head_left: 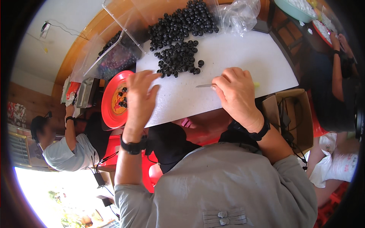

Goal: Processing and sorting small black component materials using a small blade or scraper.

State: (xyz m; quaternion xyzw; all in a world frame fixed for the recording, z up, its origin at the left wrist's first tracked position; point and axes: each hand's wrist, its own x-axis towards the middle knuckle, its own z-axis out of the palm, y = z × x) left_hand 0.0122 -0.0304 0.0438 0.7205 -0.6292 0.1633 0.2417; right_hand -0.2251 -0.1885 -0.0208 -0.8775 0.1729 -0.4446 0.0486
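Knife (204, 86), one, sits in the closed right hand (236, 92); the spread, empty left hand (139, 95) hovers by scores of beads (178, 57).

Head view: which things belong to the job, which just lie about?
Likely in the job:
knife, in the right hand
round black pieces, by the left hand
red plate with some

Likely lying about:
plastic bag
cardboard box

Blown-out glare (43, 197) at lower left, curved edges.
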